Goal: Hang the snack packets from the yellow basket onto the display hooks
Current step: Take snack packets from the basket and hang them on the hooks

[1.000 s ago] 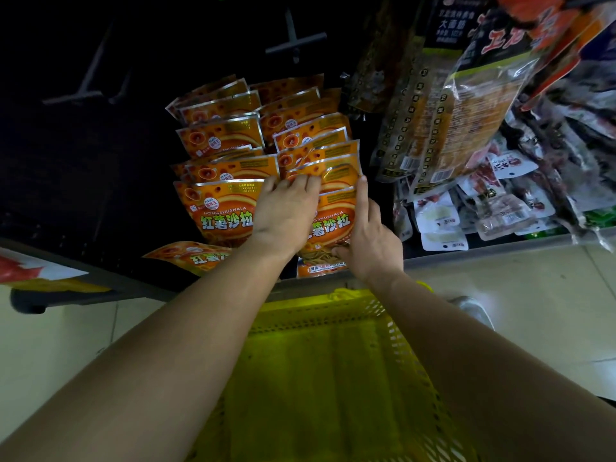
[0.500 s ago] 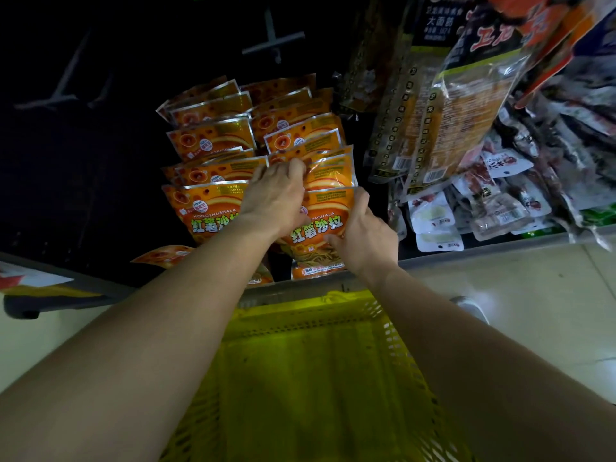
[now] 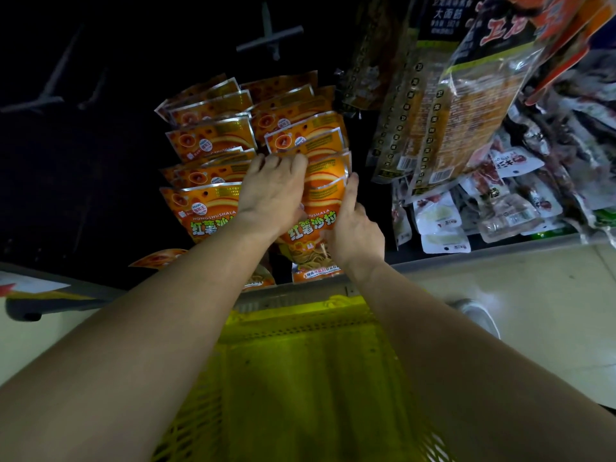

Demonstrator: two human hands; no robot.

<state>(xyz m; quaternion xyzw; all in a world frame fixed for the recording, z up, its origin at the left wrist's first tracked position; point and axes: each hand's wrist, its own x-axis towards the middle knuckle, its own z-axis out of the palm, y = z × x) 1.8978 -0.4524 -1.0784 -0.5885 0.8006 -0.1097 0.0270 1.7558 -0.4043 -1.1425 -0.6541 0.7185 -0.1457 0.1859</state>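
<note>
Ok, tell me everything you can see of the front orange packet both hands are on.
The front orange packet is a glossy foil-look pouch with a silver-edged top, white Chinese lettering and "HONGSHUSHALA" partly readable. It hangs roughly upright, tilted slightly, foremost in the right-hand column of matching packets. The left hand lies over its upper left, and the right hand holds its right edge. Its hook is hidden. Below sits the yellow basket.

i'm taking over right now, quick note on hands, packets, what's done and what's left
Left hand: fingers over the top edge of the front orange packet in the right-hand column.
Right hand: steadying that packet's right edge.
Done: many orange packets hang in two columns; whether this one is on its hook is hidden.
Left: seat it. The yellow basket shows no packets in its visible part.
</note>
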